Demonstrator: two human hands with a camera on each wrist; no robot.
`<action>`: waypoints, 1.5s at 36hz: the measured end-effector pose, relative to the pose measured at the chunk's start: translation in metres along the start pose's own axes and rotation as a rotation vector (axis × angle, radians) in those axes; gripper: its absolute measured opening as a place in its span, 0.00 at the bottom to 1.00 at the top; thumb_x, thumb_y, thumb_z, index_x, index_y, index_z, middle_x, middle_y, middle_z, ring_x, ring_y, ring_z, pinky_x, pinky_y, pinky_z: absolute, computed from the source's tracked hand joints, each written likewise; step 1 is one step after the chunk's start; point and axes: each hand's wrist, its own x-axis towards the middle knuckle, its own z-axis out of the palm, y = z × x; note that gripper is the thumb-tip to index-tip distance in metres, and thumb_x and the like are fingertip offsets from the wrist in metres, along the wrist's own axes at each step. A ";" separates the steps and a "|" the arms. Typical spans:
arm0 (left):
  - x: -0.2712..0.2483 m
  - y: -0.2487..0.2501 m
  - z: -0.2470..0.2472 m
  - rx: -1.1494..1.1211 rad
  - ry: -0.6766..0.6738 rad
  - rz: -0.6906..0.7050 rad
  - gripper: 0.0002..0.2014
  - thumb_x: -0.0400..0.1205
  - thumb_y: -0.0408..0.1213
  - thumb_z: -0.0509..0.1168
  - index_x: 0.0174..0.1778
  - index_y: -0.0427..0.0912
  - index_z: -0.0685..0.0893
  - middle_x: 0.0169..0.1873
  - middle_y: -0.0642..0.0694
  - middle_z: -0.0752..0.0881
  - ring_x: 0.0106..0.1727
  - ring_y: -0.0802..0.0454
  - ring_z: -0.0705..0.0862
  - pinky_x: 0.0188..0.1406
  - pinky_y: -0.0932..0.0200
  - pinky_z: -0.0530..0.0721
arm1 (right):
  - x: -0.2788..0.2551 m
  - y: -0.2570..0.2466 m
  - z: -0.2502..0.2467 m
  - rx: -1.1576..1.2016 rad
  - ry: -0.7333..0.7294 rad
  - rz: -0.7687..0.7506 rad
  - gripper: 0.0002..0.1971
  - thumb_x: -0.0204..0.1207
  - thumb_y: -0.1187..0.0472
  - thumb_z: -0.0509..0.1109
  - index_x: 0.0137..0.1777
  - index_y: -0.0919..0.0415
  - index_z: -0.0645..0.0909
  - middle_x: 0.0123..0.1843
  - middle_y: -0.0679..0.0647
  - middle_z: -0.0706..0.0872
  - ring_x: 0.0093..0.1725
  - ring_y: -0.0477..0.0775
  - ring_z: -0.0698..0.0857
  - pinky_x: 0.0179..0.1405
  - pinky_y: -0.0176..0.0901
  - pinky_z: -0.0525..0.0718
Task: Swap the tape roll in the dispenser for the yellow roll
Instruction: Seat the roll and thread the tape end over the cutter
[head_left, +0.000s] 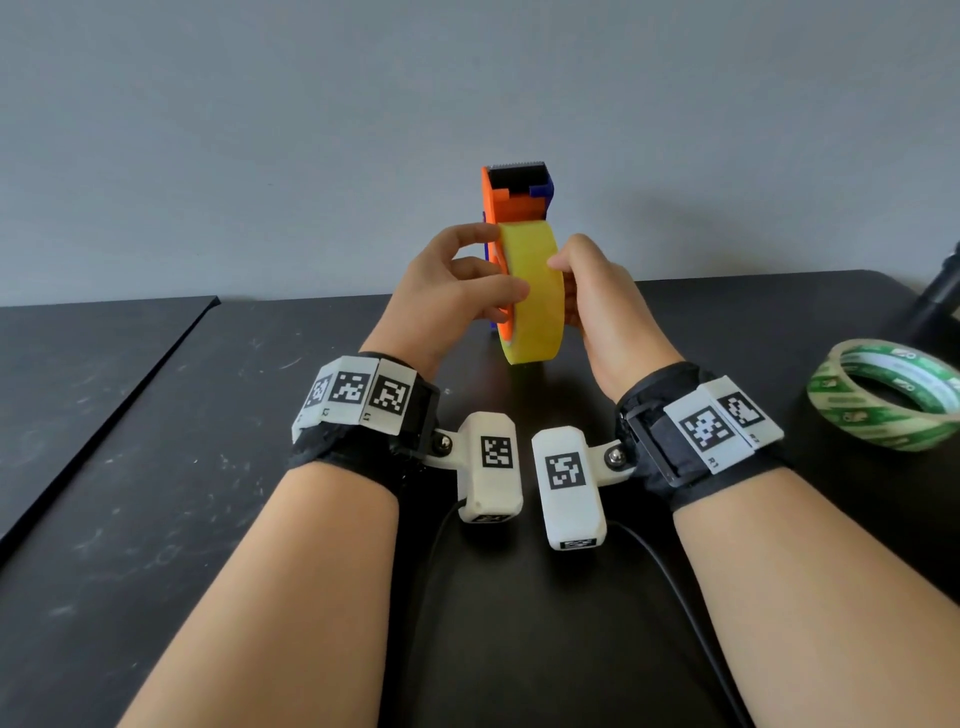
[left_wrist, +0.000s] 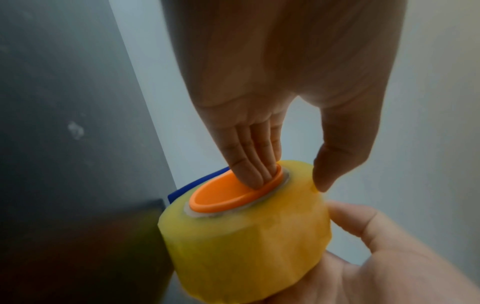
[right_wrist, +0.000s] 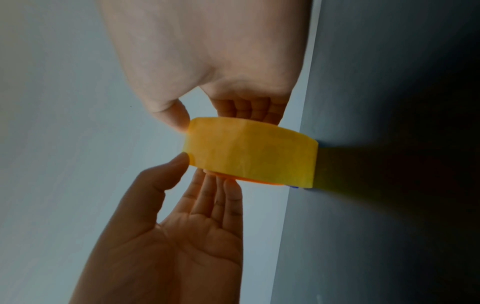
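dark cylinder (head_left: 935, 306) at black table's (head_left: 156, 467) far-right edge

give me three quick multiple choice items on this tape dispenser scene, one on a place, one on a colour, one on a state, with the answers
1. Where does the green-printed roll lie?
A. on the table at the person's right
B. on the dispenser
C. in the left hand

2. What colour is the hub inside the yellow roll?
A. white
B. orange
C. black

3. What is the state of the yellow roll?
A. lying flat on the table
B. held between both hands at the dispenser
C. sitting untouched

Answers:
1 A, it rests flat on the dark table by the right forearm.
2 B, the left wrist view shows an orange ring in its core.
3 B, the left hand and right hand grip its two sides.
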 end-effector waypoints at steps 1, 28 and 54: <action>0.000 0.000 0.000 -0.002 0.002 0.001 0.27 0.71 0.25 0.73 0.67 0.38 0.78 0.32 0.47 0.88 0.36 0.44 0.85 0.52 0.46 0.86 | 0.000 0.000 0.000 -0.007 0.004 0.007 0.32 0.62 0.46 0.61 0.60 0.71 0.77 0.64 0.77 0.79 0.54 0.61 0.83 0.69 0.68 0.78; -0.002 0.003 0.003 -0.044 0.008 0.012 0.22 0.70 0.33 0.71 0.61 0.39 0.79 0.35 0.38 0.86 0.33 0.47 0.84 0.42 0.52 0.87 | 0.007 0.001 -0.006 -0.080 0.019 -0.014 0.16 0.78 0.53 0.60 0.51 0.67 0.78 0.54 0.73 0.84 0.50 0.60 0.84 0.55 0.52 0.82; 0.004 -0.002 -0.001 -0.060 0.049 0.019 0.10 0.79 0.29 0.70 0.55 0.40 0.82 0.34 0.43 0.85 0.29 0.52 0.83 0.39 0.56 0.86 | 0.007 0.004 -0.022 -0.187 0.095 -0.416 0.08 0.72 0.63 0.71 0.49 0.52 0.82 0.40 0.50 0.82 0.43 0.48 0.82 0.49 0.47 0.83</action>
